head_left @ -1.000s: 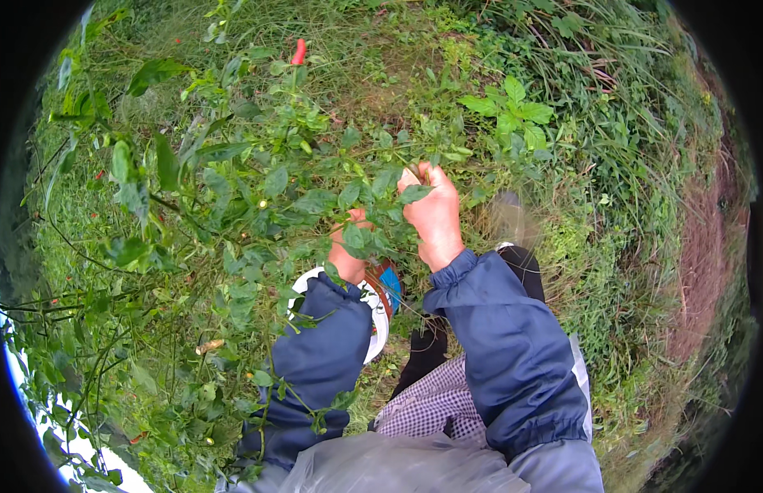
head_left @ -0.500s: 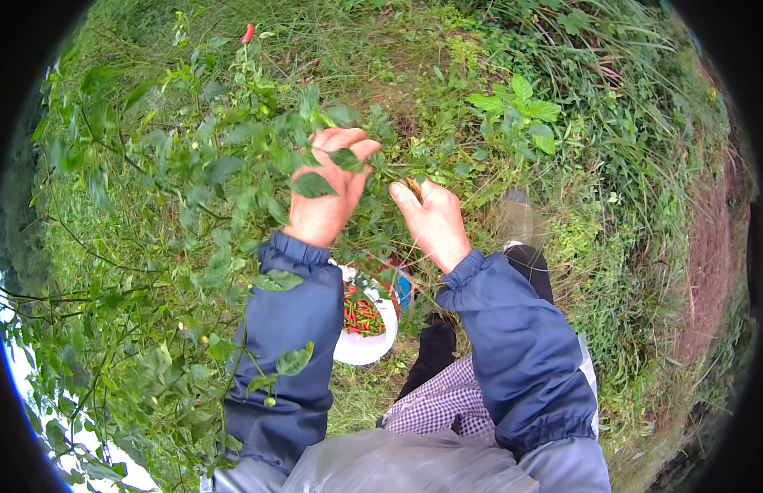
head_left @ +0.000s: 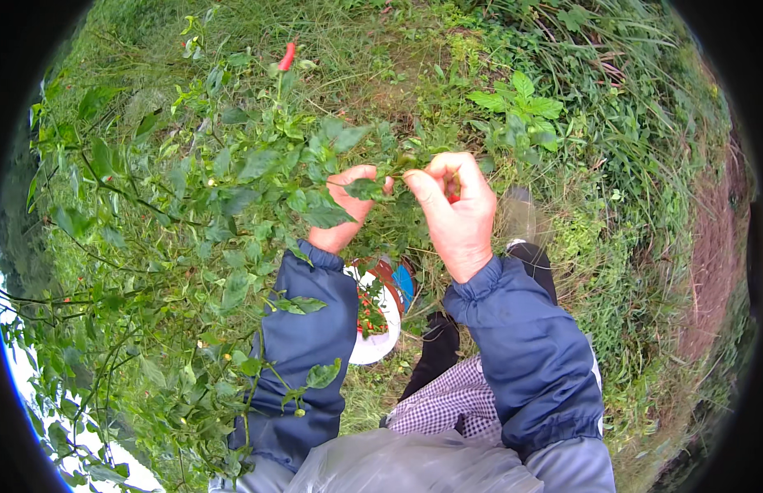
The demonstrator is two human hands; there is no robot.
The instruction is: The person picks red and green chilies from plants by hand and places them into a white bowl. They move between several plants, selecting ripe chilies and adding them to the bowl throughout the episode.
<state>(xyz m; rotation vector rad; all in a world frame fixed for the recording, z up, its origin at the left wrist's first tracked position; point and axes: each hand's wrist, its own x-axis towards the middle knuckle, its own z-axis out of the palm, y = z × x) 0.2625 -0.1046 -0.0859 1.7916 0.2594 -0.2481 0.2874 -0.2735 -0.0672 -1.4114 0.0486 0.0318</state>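
A leafy chilli plant (head_left: 258, 164) fills the left side, its branches reaching over my left forearm. Leaves partly cover my left hand (head_left: 349, 215), whose curled fingers hold a chilli branch. Just to its right, my right hand (head_left: 464, 215) pinches thumb and forefinger together at the branch's end; a bit of red chilli (head_left: 453, 195) shows inside its curled fingers. One red chilli (head_left: 287, 57) points upward on a stem at the top of the plant. Below my hands stands a white bucket (head_left: 386, 345) with red and green chillies (head_left: 370, 316) in it, partly behind leaves and my left sleeve.
A blue and reddish-brown object (head_left: 403, 283) sits against the bucket's far right side. My dark shoe (head_left: 531, 253) rests in the grass at right. Broad-leaved weeds (head_left: 521, 107) grow farther off, and dense undergrowth lines the right side.
The branches and the upright red chilli have shifted right and nearer. My left hand has lowered slightly right; my right hand has risen slightly right, and red now shows in its fingers.
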